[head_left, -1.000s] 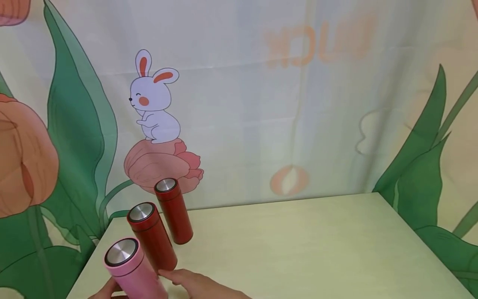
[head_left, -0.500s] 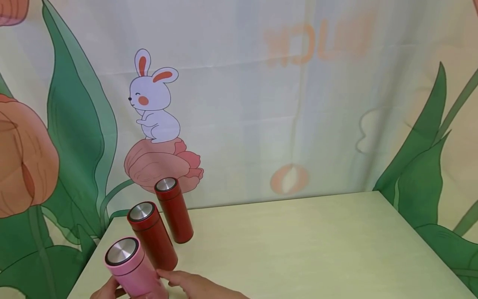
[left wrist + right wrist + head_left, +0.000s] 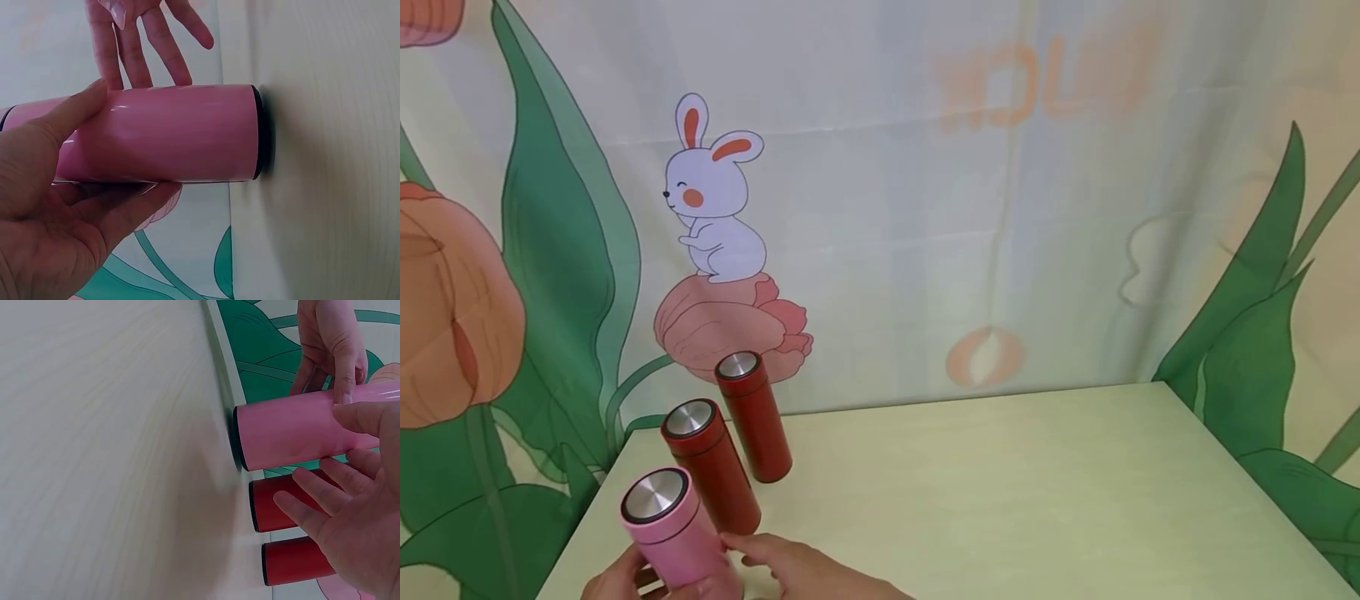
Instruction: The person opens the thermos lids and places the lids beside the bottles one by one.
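A pink thermos bottle [image 3: 673,546] with a steel-topped lid stands at the near left of the table, its dark base right at the tabletop in the left wrist view. My left hand [image 3: 56,169] grips it from the left, thumb on one side and fingers on the other. From the right, my right hand [image 3: 369,506] touches the same bottle with its thumb and fairly straight fingers [image 3: 165,47]. Just behind stands a red thermos bottle [image 3: 718,479], and farther back a second, slimmer-looking red thermos bottle [image 3: 763,433]. All three form a slanting row.
The pale table [image 3: 1000,492] extends to the right of the bottles. Its left edge runs close beside them. Behind it hangs a curtain [image 3: 880,208] printed with a rabbit, tulips and green leaves.
My left thumb has come round onto the front of the pink bottle, and my left hand shows more beside it. The view has shifted slightly; the red bottles stay put.
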Available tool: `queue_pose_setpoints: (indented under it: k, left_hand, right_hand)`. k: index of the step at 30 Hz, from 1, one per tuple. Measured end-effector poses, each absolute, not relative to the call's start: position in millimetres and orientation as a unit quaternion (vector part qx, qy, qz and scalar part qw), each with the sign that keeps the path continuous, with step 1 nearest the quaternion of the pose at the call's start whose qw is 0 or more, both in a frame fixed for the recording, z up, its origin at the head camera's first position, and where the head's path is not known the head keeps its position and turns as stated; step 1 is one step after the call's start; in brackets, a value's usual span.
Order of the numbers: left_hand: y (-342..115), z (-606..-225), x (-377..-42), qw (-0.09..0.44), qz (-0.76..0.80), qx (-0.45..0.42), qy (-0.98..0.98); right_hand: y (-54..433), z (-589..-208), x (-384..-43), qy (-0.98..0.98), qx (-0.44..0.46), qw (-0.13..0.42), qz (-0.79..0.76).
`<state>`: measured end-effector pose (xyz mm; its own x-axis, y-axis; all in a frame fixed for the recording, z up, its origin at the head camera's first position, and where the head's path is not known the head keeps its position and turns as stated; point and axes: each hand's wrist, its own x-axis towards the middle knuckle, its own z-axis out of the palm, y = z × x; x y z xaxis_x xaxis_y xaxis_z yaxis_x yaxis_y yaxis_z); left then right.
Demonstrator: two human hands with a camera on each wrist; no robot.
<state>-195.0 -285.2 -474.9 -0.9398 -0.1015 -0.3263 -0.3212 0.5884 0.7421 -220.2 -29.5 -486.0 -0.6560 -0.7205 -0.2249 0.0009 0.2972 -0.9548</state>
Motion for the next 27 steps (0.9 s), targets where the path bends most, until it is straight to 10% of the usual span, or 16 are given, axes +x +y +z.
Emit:
queue_pose_setpoints:
  k: [27]
  left_hand:
    - [-214,-445,-190,0.042,0.449,-0.088,0.888]
  right_hand:
    - [-7,-484,-226,0.735,-0.242,0.141,-0.617]
